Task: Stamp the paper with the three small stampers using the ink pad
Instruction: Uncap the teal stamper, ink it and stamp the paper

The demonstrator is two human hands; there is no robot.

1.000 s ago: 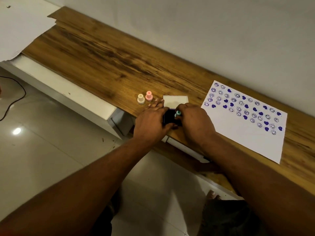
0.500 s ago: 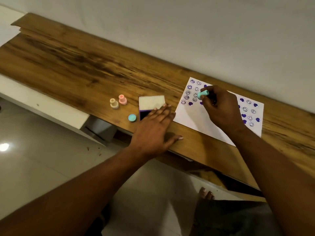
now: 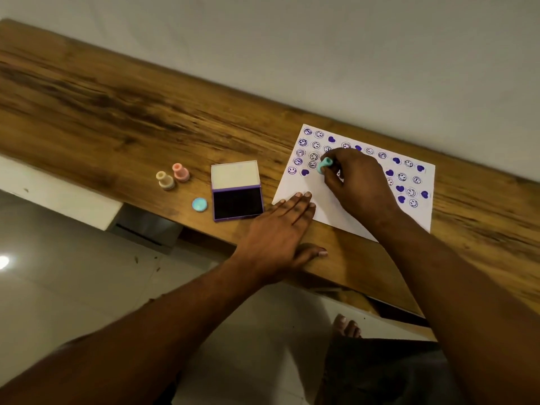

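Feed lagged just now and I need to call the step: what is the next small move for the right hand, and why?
Probably press straight down. The right hand holds the teal stamper tilted over a bare spot on the paper, while the left hand pins its near corner.

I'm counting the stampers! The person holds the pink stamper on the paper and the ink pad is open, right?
Not quite. In the head view the right hand holds the teal stamper on the paper; the pink stamper stands on the table. The ink pad is open.
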